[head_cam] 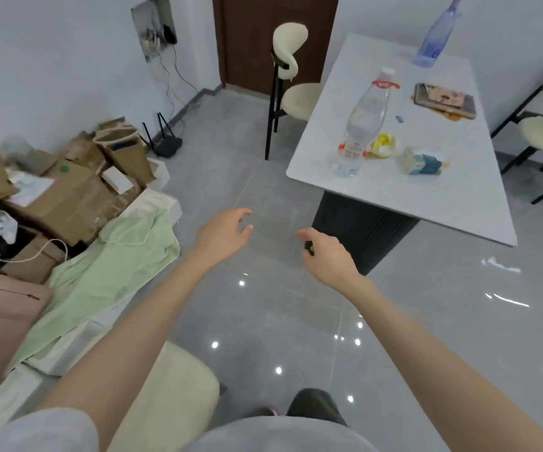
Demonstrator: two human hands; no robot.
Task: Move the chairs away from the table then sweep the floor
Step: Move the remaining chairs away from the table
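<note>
Grey floor (257, 321) lies beneath left hand (222, 234) and right hand (325, 252), fingers (241, 212) loosely curled, holding nothing.

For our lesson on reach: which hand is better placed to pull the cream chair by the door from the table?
Probably the left hand: open, empty, with bare floor between it and the chair. The right hand hangs in front of the table base.
</note>
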